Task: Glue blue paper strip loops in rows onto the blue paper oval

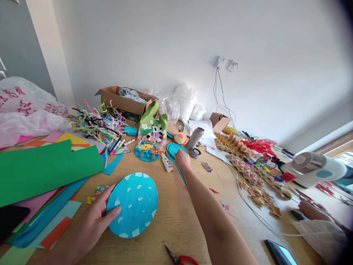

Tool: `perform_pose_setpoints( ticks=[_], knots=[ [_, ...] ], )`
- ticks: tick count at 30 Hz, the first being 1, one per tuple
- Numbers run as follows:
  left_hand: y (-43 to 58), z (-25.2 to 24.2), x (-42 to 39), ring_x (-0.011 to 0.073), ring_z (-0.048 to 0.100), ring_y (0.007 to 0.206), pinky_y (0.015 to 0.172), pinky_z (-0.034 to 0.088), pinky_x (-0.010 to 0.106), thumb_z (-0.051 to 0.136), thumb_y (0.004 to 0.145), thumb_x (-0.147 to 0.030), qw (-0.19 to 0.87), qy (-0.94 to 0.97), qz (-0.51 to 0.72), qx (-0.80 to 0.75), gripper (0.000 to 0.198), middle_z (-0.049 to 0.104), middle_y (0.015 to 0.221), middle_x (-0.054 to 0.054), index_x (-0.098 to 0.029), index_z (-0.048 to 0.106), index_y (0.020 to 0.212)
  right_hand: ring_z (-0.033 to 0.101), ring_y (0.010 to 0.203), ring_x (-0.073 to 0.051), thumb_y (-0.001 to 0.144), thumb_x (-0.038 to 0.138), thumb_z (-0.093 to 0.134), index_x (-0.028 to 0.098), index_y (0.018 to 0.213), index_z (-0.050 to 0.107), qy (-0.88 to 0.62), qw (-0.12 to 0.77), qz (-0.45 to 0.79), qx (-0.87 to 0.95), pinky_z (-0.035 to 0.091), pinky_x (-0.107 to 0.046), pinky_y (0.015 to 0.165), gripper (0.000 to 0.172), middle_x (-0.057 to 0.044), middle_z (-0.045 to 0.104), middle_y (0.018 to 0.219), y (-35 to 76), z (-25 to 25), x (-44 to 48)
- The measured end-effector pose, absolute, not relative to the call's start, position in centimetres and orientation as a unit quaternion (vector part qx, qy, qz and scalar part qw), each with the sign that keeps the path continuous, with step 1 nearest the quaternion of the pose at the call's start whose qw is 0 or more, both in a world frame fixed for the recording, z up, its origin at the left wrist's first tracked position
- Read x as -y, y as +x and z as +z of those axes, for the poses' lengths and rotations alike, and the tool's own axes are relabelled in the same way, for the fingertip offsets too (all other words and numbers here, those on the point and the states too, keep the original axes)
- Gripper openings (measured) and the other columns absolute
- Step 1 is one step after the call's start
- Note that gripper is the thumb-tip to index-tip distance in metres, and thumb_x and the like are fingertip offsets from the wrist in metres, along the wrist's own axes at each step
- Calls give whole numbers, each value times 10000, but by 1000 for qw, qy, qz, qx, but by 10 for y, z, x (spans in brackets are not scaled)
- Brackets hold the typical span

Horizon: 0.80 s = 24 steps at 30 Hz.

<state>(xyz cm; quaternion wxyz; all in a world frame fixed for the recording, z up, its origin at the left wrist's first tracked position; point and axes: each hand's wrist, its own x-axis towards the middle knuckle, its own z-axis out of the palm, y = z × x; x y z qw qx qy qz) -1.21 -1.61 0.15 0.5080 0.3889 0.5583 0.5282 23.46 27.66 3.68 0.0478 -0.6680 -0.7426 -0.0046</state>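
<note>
My left hand (106, 211) grips the left rim of a round blue disc (135, 206) dotted with pale torn patches, thumb on its face. Stretched far forward, my right hand (182, 158) has its fingers curled down at a blue oval piece (173, 148); the fingertips are hidden. A blue strip (180, 170) runs down beside that wrist. Left of it lie a white glue bottle (167, 162) and a blue disc with paper fish (149, 150). A roll of tape (195, 153) and a metal flask (195, 138) stand just to the right.
Green paper sheets (49, 165) cover the left side, with pipe cleaners (99, 123) behind. Red-handled scissors (180, 259) lie at the front edge. A phone (280, 252), a white fan (317, 167), a cable (248, 206) and another person's hand (314, 210) are at right.
</note>
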Motion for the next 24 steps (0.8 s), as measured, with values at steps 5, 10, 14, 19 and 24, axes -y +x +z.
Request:
perform_pose_setpoints(
  ticks=[5, 10, 14, 19, 24],
  knots=[
    [-7, 10, 17, 365, 600, 1198, 967, 532, 449, 762, 712, -518, 501, 365, 540, -569, 815, 646, 1320, 46, -305, 460, 1438, 652, 1066, -263, 977, 223, 485, 89, 1097, 669, -667, 33, 6, 744, 459, -299, 803, 257, -210, 685, 1123, 228, 35, -282],
    [-6, 25, 14, 348, 611, 1187, 964, 529, 453, 773, 714, -493, 535, 368, 544, -532, 813, 644, 1323, 63, -280, 459, 1433, 638, 1048, -231, 975, 327, 547, 132, 1136, 645, -678, 35, 35, 734, 511, -370, 881, 271, -140, 658, 1156, 224, 39, -281],
    [-5, 35, 15, 330, 625, 1169, 949, 532, 442, 765, 728, -503, 565, 345, 546, -514, 723, 666, 1291, 60, -263, 526, 1367, 638, 1026, -219, 955, 403, 577, 159, 1150, 634, -683, 58, 72, 725, 528, -410, 888, 318, -101, 643, 1175, 229, 49, -276],
    [-4, 39, 17, 342, 677, 1063, 843, 566, 441, 762, 727, -515, 612, 330, 527, -489, 603, 728, 1163, 73, -230, 626, 1241, 604, 1162, -309, 960, 386, 531, 135, 1180, 661, -662, 140, 97, 730, 446, -374, 930, 358, -190, 665, 1199, 239, 76, -258],
    [-3, 34, 16, 297, 693, 1029, 884, 546, 419, 778, 732, -461, 604, 317, 571, -457, 525, 743, 1119, 63, -219, 657, 1182, 657, 1031, -252, 959, 441, 510, 148, 1173, 668, -595, 215, 176, 754, 485, -330, 854, 395, -130, 709, 1105, 232, 89, -194]
  ],
)
